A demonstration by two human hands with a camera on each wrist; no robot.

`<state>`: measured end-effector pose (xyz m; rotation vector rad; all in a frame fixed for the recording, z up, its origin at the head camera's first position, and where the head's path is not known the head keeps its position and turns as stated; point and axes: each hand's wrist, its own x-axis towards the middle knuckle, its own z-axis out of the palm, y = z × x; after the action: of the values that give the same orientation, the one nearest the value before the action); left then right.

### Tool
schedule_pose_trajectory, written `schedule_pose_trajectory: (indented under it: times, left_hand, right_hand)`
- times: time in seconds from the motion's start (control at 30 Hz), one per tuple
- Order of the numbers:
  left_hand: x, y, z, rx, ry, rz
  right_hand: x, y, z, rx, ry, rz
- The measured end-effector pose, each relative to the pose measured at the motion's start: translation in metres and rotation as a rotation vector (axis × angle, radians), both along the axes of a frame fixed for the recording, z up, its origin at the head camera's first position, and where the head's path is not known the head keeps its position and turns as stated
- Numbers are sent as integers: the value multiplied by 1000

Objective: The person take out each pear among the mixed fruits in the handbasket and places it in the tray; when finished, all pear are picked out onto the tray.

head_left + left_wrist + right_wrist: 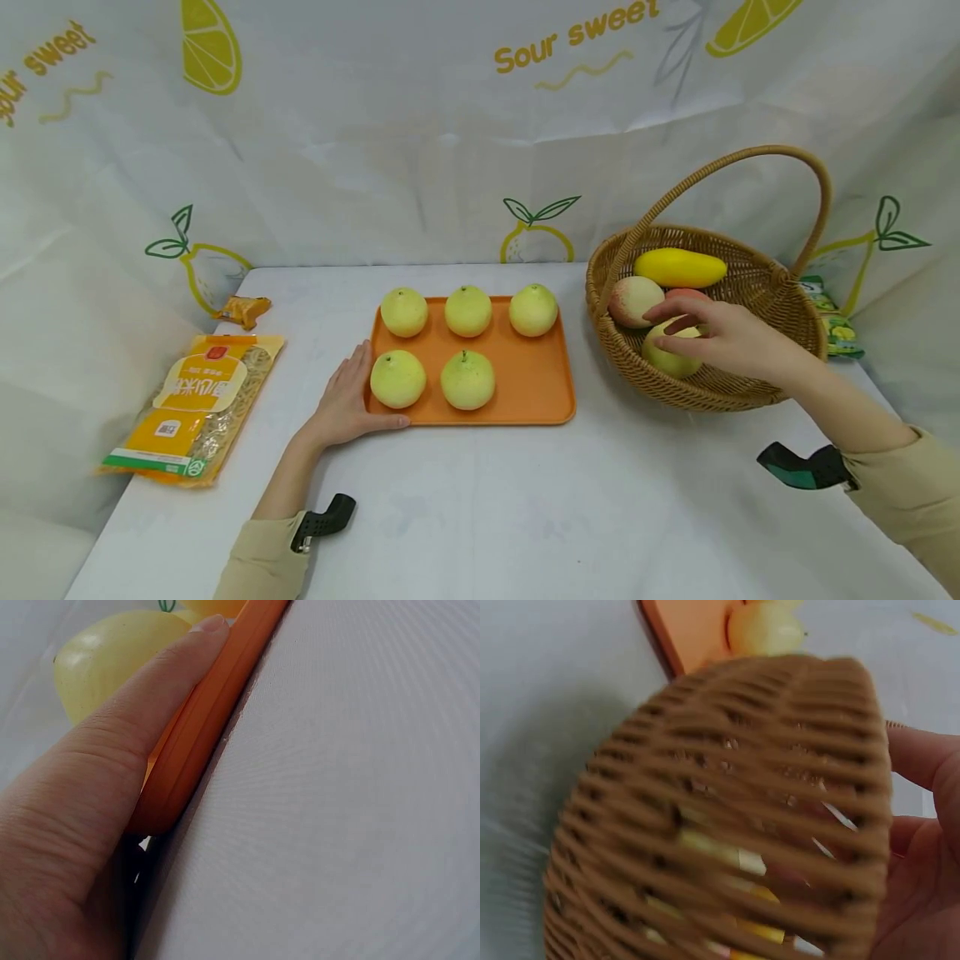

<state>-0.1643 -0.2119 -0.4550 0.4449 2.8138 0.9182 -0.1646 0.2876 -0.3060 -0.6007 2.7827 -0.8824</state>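
Note:
An orange tray (pixel 528 379) bears several round yellow-green pears (pixel 468 380), three along the back and two in front. My left hand (pixel 348 404) rests against its left front corner, fingers straight along the side and thumb along the front rim (pixel 196 727). My right hand (pixel 738 337) is inside the wicker basket (pixel 720 396), just over a yellow-green pear (pixel 670 354). Its thumb and fingers are apart, with no clear grip on the pear. Beside that pear lie a pinkish peach (pixel 633 302) and a partly hidden red fruit (pixel 686 294). Basket wall hides the fingertips in the right wrist view.
A yellow mango-like fruit (pixel 680 267) lies at the basket's back, under its tall arched handle (pixel 772 152). A grain bag (pixel 197 408) and a small orange packet (pixel 243 311) lie at the left. A green packet (pixel 836 325) is partly behind the basket.

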Motion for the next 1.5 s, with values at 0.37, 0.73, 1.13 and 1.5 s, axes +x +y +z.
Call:
schedule_pose_trajectory:
  times: [0.37,0.73,1.13,1.5]
  left_hand:
    - [1,-1,-2,0,5,4]
    - [1,0,-2,1,-17,7]
    - [0,0,0,-4,-1,8]
    - [0,0,0,-6,8,4]
  right_hand:
    - [-24,29,7,216,-171,23]
    - [-43,34,10,442,-236,80]
    - [-48,24,5,343,-304,101]
    - [-54,12,5,197,-359,92]
